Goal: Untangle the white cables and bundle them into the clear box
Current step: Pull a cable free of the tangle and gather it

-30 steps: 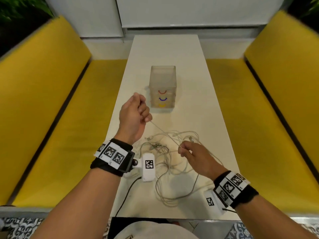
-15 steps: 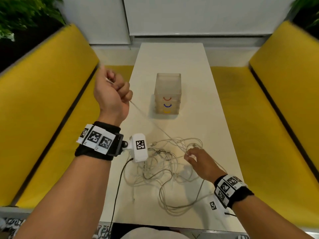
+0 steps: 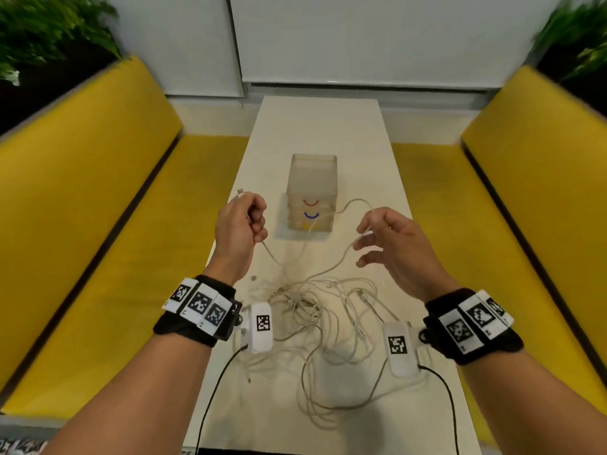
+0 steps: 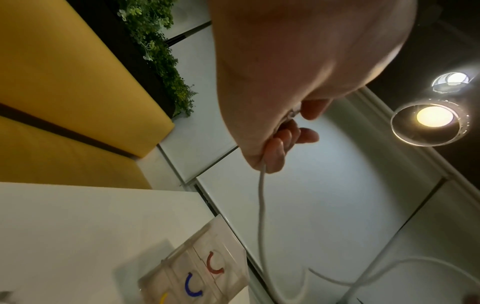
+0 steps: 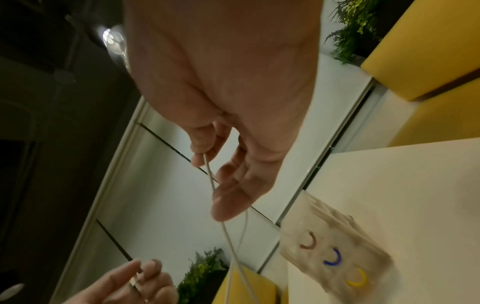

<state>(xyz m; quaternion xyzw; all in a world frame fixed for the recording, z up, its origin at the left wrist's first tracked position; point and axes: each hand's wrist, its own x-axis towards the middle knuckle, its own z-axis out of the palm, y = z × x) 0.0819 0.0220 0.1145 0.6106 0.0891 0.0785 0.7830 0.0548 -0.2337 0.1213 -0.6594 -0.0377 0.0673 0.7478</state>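
Observation:
A tangled heap of white cables (image 3: 323,311) lies on the near part of the white table (image 3: 361,133). Behind it stands the clear box (image 3: 312,185), bearing red, blue and yellow arcs. My left hand (image 3: 254,221), left of the box, grips one white cable (image 4: 261,205) in a fist, and the plug end (image 3: 240,192) sticks out above. My right hand (image 3: 363,236), right of the box, pinches the same strand (image 5: 210,179) between thumb and forefinger with the other fingers spread. The strand sags between both hands in front of the box (image 5: 335,255).
Yellow benches (image 3: 82,224) run along both sides of the narrow table. A white wall closes the far end, with plants (image 3: 49,34) in the upper corners. Black leads (image 3: 213,389) from the wrist cameras trail over the near table edge.
My left hand has come down from high on the left to beside the box, still holding the cable. My right hand has lifted off the heap, raising a strand toward the box.

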